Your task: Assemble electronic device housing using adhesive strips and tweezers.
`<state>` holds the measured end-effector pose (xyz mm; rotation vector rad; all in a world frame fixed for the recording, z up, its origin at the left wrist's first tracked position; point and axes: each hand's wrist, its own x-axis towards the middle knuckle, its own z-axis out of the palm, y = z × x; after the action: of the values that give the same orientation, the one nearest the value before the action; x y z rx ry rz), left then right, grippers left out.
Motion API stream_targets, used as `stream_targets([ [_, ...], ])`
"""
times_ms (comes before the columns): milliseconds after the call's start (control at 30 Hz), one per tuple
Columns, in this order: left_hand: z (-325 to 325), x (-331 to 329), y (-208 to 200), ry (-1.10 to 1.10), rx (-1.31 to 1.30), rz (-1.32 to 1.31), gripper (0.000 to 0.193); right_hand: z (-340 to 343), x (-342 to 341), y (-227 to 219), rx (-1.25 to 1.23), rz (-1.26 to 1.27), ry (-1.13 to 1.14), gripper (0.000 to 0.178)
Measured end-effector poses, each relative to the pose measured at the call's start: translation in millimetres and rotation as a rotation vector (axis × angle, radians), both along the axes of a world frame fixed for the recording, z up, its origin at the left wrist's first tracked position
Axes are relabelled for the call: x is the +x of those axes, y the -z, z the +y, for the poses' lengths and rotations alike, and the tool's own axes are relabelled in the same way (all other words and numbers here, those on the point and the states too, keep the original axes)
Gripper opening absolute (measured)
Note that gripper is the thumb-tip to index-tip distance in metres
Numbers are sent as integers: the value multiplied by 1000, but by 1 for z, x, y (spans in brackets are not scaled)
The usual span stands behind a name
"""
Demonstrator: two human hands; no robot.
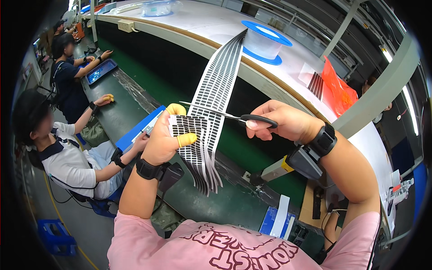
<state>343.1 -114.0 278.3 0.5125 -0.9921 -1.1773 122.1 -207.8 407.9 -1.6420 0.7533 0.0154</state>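
Note:
My left hand (163,137), with yellow finger cots on the thumb and a finger, is closed on a bunch of cut label strips (194,155), white with rows of black rectangles. Their lower ends hang loose and curl. Directly behind them a long label strip (220,76) of the same pattern runs down from the blue-rimmed reel (267,42) on the upper bench. In my right hand (281,121) are black-handled scissors (260,120). Their blades lie across the long strip, just above the bunch; how far apart the blades are is hard to see.
Left of me, two people sit along the green bench (189,202), near a blue tray (101,72) and a blue board (139,128). A red plastic bag (335,90) lies beside a slanting grey post (378,90). A blue pad (274,220) rests close to my body.

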Motion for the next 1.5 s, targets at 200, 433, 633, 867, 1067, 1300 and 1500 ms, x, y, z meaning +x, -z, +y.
stream_targets([
  [200,2,0,0,-2,2,-23,41,3,-1,1,57,-25,25,31],
  [433,2,-4,-1,4,-19,-42,42,3,4,6,77,-39,16,30],
  [633,5,-1,-1,-15,-25,-53,41,4,8,6,64,-18,-3,30],
  [867,6,-3,0,-48,-33,-118,39,5,13,9,123,-67,27,32],
  [1067,7,-2,0,-65,-49,-118,40,3,17,7,99,-19,4,31],
  [1300,6,-3,-1,-67,-51,-142,40,4,25,12,137,-53,32,31],
  [1500,7,-4,-1,-58,-42,-133,38,3,24,17,151,-67,42,33],
])
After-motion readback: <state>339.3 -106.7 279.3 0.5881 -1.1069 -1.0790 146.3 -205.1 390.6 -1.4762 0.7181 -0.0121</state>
